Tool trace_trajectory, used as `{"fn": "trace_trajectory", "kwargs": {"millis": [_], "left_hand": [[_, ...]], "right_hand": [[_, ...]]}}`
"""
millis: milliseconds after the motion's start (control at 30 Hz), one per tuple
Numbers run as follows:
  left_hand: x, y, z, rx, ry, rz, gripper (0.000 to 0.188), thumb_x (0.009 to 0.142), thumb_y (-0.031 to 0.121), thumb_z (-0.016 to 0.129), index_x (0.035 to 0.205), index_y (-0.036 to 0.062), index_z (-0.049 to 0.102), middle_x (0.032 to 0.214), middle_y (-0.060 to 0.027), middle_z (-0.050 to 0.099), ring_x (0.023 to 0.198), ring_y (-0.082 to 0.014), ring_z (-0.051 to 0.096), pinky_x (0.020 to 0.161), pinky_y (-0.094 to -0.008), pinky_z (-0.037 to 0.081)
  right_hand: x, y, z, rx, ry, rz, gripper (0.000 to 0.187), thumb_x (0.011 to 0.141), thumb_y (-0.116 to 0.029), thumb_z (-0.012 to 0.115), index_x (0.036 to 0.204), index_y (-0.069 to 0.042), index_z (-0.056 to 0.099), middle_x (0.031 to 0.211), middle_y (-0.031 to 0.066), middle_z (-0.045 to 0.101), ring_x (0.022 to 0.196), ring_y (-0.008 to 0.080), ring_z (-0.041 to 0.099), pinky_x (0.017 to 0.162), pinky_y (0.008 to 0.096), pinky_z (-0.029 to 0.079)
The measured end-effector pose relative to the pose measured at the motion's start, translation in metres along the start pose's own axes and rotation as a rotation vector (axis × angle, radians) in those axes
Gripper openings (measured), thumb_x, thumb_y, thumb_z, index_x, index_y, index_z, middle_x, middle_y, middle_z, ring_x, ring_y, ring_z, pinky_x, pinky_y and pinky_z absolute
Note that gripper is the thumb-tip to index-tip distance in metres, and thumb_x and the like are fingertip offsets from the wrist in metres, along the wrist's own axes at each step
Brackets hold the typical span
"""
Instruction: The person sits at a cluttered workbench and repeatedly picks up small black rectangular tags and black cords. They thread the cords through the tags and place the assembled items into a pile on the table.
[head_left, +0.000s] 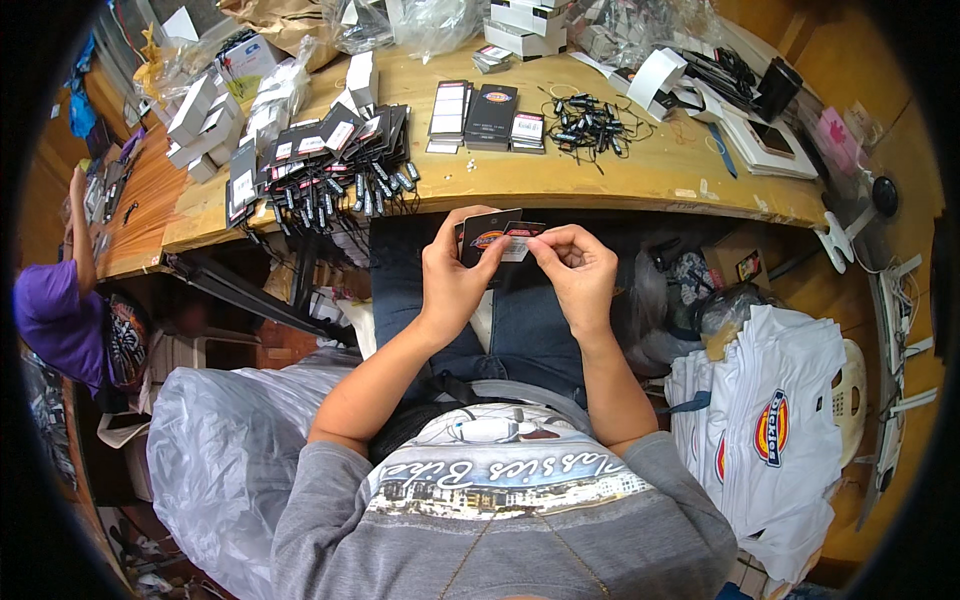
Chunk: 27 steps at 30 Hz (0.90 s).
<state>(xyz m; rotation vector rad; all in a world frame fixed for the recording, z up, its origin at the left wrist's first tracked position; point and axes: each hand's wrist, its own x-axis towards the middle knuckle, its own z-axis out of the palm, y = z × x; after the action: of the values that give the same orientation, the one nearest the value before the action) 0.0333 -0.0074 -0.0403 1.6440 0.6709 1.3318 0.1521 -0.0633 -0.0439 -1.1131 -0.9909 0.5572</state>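
The black hang tag (490, 226) is held over the lap, before the near edge of the wooden table (650, 187), gripped between thumb and fingers of the left hand (450, 268). The small label card (517, 249), overlapping it, is pinched by the right hand (577, 265). Edges are probably best aligned under light pressure, so that neither is creased. Beyond, black cords (597, 125) are heaped.

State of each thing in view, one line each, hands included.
Left hand: gripping black card
Right hand: pinching small label's edge
Black card: held, tilted
Small label: held, overlapping black card
Tag pile: heaped, overlapping, cords overhanging table edge
Black cords: loose, tangled
Phone: lying flat
White shirts: stacked
Translucent bag: bulging, wrinkled
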Motion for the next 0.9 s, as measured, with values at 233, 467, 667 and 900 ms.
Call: {"fn": "trace_trajectory", "kwargs": {"millis": [233,467,667,900], "left_hand": [[0.000,0.007,-0.005,0.227,-0.117,0.251,0.025,0.070,-0.005,0.058,0.093,-0.0009,0.049,0.081,-0.0095,0.059,0.072,-0.0114,0.057,0.063,-0.0213,0.044],[0.006,0.003,-0.007,0.353,-0.220,0.523,0.029,0.066,-0.007,0.059,0.092,-0.0006,0.049,0.079,-0.0123,0.058,0.068,-0.0201,0.060,0.060,-0.0239,0.046],[0.007,0.005,-0.011,0.284,-0.430,0.346,0.033,0.070,-0.009,0.049,0.101,0.0014,0.043,0.092,-0.0155,0.053,0.081,-0.0278,0.056,0.068,-0.0299,0.044],[0.007,0.006,-0.012,0.074,-0.332,0.043,0.028,0.076,-0.008,0.040,0.103,-0.0015,0.037,0.089,-0.0148,0.057,0.079,-0.0205,0.058,0.061,-0.0234,0.042]], "right_hand": [[0.003,-0.007,-0.008,0.036,-0.135,0.149,0.006,0.071,-0.002,0.060,0.070,0.000,0.054,0.061,-0.0019,0.052,0.054,0.0009,0.045,0.048,0.0144,0.035],[0.008,-0.005,-0.013,0.061,-0.198,0.215,0.008,0.071,-0.003,0.060,0.069,0.000,0.053,0.060,-0.0020,0.052,0.053,0.0008,0.045,0.047,0.0145,0.035],[0.006,0.003,-0.007,0.104,-0.136,0.235,0.006,0.072,-0.003,0.059,0.070,0.000,0.054,0.061,-0.0017,0.052,0.052,0.0016,0.045,0.046,0.0147,0.035],[0.000,0.002,-0.002,0.020,0.021,0.032,0.003,0.071,0.000,0.058,0.073,0.002,0.056,0.065,0.0002,0.054,0.056,0.0028,0.047,0.049,0.0160,0.038]]}}
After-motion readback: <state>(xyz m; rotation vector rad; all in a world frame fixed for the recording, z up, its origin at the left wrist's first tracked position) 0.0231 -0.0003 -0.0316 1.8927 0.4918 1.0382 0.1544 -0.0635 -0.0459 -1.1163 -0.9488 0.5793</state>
